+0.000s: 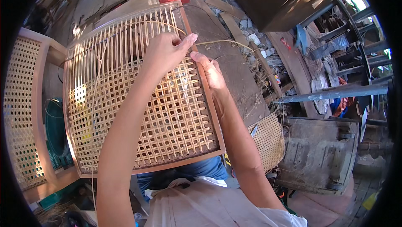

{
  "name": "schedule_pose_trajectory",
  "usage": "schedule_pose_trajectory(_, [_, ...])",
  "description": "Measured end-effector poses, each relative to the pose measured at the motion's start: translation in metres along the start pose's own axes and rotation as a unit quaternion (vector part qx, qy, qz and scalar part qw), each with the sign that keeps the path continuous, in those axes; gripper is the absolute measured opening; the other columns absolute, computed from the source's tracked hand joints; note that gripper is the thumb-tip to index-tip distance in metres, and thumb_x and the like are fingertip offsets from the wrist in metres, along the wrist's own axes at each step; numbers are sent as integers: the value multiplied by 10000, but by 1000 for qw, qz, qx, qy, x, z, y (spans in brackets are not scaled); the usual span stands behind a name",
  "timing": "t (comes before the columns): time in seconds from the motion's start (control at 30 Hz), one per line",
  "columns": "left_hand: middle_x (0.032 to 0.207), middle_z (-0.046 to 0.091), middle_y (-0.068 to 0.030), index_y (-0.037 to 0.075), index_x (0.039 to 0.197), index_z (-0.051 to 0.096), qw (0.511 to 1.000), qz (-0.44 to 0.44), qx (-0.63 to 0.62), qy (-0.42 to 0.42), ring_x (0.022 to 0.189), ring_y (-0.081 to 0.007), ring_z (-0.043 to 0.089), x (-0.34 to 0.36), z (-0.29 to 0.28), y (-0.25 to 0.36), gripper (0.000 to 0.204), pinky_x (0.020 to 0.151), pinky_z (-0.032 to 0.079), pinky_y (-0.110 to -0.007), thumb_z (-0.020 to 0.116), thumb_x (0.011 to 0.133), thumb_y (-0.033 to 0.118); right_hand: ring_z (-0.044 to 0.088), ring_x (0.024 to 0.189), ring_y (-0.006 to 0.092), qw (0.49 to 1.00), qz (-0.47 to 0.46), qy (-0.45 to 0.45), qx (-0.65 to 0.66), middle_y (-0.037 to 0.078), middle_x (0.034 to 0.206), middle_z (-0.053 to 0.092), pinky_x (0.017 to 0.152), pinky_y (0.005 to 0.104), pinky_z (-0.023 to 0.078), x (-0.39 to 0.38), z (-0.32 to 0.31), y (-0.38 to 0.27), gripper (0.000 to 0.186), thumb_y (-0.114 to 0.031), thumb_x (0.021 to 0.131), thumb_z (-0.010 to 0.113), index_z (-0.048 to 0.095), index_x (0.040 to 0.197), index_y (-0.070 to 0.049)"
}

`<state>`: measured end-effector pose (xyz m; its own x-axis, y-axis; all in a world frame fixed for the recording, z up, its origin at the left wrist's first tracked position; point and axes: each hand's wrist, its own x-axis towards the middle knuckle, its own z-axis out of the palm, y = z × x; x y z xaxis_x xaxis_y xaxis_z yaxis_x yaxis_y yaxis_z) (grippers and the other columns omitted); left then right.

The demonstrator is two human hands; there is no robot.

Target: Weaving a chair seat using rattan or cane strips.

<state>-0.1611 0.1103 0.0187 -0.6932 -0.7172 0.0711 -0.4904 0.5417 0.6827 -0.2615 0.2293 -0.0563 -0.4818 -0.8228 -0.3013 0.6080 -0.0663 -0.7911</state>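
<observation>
A wooden frame [212, 101] lies over my lap, strung with a woven cane panel [167, 118]. Its near part is a tight open grid; toward the far end only lengthwise strands [113, 45] run. My left hand [167, 51] is closed at the frame's right side, its thumb and fingertips pinching a loose cane strand [228, 41] that trails off to the right. Just below it, my right hand [209, 70] grips the frame's right rail, thumb on top by the weave's edge, the other fingers partly hidden. Another strand [157, 22] arches over the far end.
At left stands another wooden frame with finished cane mesh [21, 110], beside a green round object [56, 122]. A loose piece of cane webbing [268, 141] and a worn grey panel [316, 153] lie at right. Rubble [253, 38] and a dark cabinet [276, 1] are farther off.
</observation>
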Motion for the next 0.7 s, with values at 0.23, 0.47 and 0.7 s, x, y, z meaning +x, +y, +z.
schedule_pose_trajectory(0.23, [683,616,-226,1,729,651,996,44,43,61,652,-409,628,9,16,-26,393,638,484,-480,547,946,312,645,745,174,1000,-3,4,-5,125,911,683,671,298,545,-1,0,-3,425,-245,828,744,633,1059,94])
schedule_pose_trajectory(0.47, [627,583,-207,13,709,621,982,59,87,160,586,-395,594,-5,27,-36,363,581,455,-470,553,957,270,646,744,182,999,-24,26,-24,126,910,687,678,299,540,-2,6,-3,438,-275,826,757,646,1046,88])
schedule_pose_trajectory(0.7, [636,621,-188,7,741,654,990,-6,73,119,583,-365,611,-9,13,-33,371,587,477,-442,539,957,285,716,851,296,763,-299,78,-568,195,924,728,783,426,550,-10,-12,-66,337,-319,912,625,726,1107,-65])
